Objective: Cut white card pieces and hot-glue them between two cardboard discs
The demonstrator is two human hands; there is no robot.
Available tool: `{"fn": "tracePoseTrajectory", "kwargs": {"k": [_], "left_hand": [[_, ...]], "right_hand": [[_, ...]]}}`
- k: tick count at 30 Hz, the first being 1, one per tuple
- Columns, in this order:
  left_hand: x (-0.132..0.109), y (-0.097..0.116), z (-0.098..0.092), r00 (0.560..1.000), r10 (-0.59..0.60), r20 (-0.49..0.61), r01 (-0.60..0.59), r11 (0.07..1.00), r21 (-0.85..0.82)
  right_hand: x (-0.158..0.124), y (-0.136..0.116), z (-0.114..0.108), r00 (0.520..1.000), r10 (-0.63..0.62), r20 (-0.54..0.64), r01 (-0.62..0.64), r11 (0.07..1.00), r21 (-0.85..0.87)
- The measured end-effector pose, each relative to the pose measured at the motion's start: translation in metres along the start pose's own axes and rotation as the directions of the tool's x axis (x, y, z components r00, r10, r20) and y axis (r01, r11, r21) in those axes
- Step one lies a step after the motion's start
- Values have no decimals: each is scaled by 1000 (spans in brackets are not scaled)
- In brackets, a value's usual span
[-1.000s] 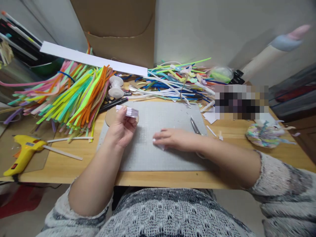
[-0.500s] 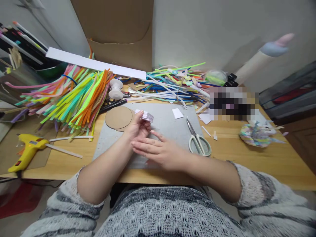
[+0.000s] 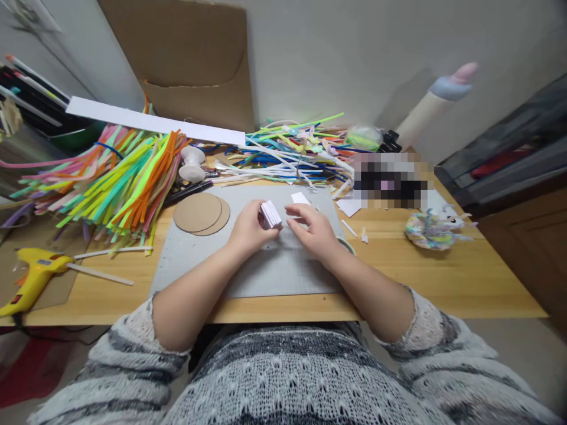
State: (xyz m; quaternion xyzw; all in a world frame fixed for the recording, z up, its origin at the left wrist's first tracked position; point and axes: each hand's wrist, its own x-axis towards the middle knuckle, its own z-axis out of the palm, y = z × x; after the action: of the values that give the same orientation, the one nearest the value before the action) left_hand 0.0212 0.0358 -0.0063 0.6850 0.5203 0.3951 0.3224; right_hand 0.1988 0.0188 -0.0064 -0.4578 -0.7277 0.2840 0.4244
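The left hand (image 3: pixel 250 231) has its grip clamped on a small stack of white paper strips (image 3: pixel 270 213) above the grey cutting mat (image 3: pixel 266 271) (laid on a pale wooden desk (image 3: pixel 443 277)). The right hand (image 3: pixel 313 229) hovers just beside the stack. Its grip is perhaps pinched, but I cannot tell.

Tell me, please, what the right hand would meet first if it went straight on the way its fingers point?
Most likely the small paper stack pinched in the left hand. The right hand points leftward at it from close by. Depth is hard to judge from this view.
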Motion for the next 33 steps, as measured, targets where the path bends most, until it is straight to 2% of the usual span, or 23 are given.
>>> {"fn": "tracePoseTrajectory", "kwargs": {"k": [3, 6, 12, 16, 18, 23, 26, 28, 30, 32, 33], "left_hand": [[-4, -9, 7, 996, -3, 92, -10, 990, 138], [-5, -14, 8, 991, -26, 133, 4, 986, 165], [-5, -13, 9, 989, -92, 113, 86, 995, 57], [-5, -12, 10, 989, -101, 111, 91, 991, 98], [-5, -10, 10, 989, -104, 101, 91, 988, 125], [-5, -7, 12, 989, -110, 104, 95, 986, 134], [-6, -6, 12, 987, -122, 105, 105, 983, 152], [-6, -5, 9, 989, -117, 90, 102, 983, 153], [-2, -2, -1, 997, -55, 47, 45, 982, 185], [4, 2, -16, 999, 26, 40, -37, 957, 287], [8, 5, -23, 996, 39, 76, -63, 931, 359]], "right_hand": [[-1, 9, 9, 984, 114, 136, -137, 974, 182], [-3, 10, 14, 968, 130, 216, -187, 945, 269], [-2, 14, 21, 966, 210, 153, -240, 948, 209], [-2, 14, 22, 959, 225, 171, -259, 943, 209], [-2, 11, 20, 965, 198, 174, -232, 950, 209], [0, 8, 15, 976, 33, 215, -32, 999, -8], [0, 12, 15, 977, 104, 186, -101, 995, -27], [0, 16, 13, 975, 155, 159, -156, 988, -9], [0, 18, 6, 979, 163, 124, -164, 986, -1], [1, 19, -6, 987, 149, 64, -146, 988, -48], [2, 19, -14, 989, 147, 30, -144, 986, -83]]}}
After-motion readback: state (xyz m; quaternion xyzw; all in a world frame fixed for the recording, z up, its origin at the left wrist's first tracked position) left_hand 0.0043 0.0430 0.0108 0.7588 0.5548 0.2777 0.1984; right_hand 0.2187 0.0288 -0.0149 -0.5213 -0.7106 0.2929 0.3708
